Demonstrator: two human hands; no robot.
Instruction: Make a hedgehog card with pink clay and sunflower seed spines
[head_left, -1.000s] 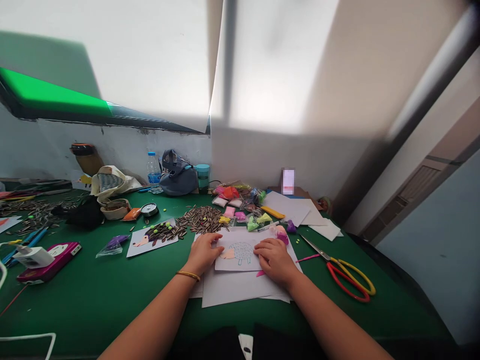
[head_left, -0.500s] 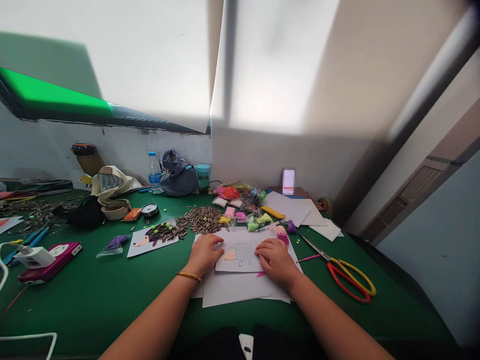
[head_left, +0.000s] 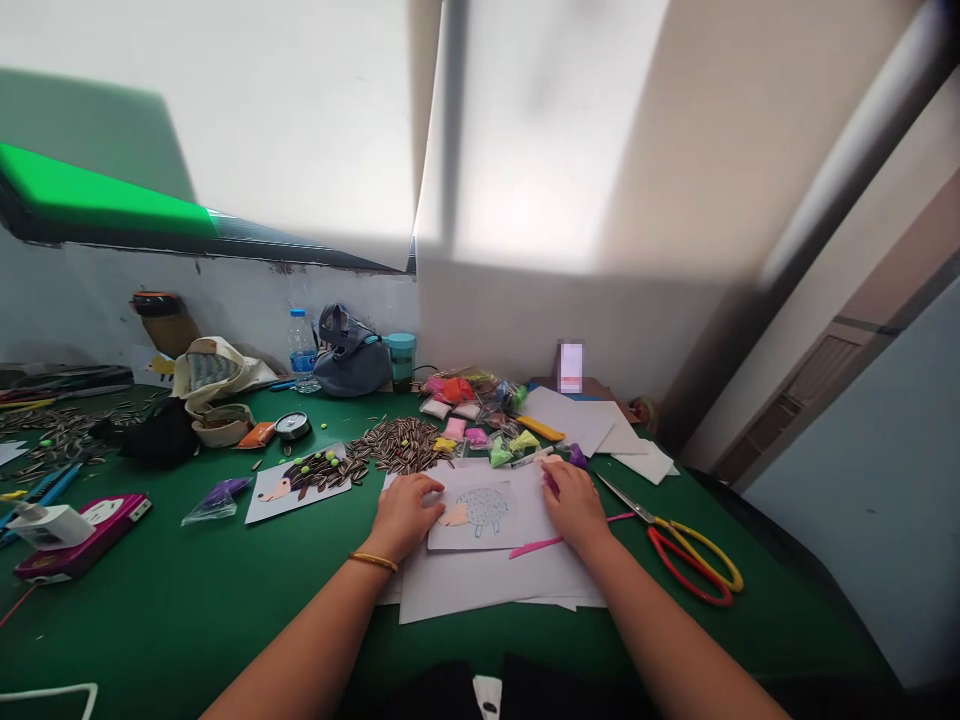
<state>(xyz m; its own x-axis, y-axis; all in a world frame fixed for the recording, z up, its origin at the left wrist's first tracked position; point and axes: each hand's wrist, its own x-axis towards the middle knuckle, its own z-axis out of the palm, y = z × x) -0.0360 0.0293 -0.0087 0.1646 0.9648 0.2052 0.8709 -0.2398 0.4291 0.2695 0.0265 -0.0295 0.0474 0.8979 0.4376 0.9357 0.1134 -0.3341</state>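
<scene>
A white card with a drawn hedgehog, its face filled in peach, lies on larger white sheets. My left hand rests on the card's left edge, its fingers slightly curled and apart. To the right, my right hand is at a pink packet with a peach lump, its fingers bent over it; the grip is partly hidden. A pink tool lies under my right hand's side, on the paper.
Scissors lie at the right. Behind the papers are sunflower seeds, coloured clay packets and a pen. A seed-covered hedgehog card, a purple packet and a power strip stand left.
My right hand has moved right, off the card to the pink packet, uncovering the card's right part and more of the pink tool. The view has shifted slightly.
</scene>
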